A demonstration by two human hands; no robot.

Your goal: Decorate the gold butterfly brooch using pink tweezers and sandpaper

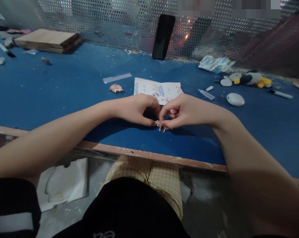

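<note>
1. From where I stand, the right hand (194,110) has a narrow grip, thumb and fingertip closed on a small gold-coloured ornament (159,125). The left hand (135,107) has its thumb tip at the ornament's left side; whether it is pinching or only steadying, I can't tell.
2. The ornament is low over the blue counter (65,79), towards the near edge, with slim gold ends poking out below the fingers. The hands hide the rest, so I can't say if it is one piece or two.
3. Such a slight piece could, I'd judge, spring out if the fingertips pressed unevenly. The near edge is close, and a piece slipping that way might end up on the floor (90,191).
4. Those slender ends look easy to bend or snap if both hands pushed against each other.
5. Just beyond the hands is a folded paper (164,91) printed "COATED ABRASIVE". A knuckle catching it could drag it about. Left of it, a pink-and-gold piece (116,88) sits near a dotted strip (117,78); a sweep of the left forearm might knock that piece away.
6. Over on the right, the smooth white oval thing (235,99) could slide if the right arm bumped it.
</note>
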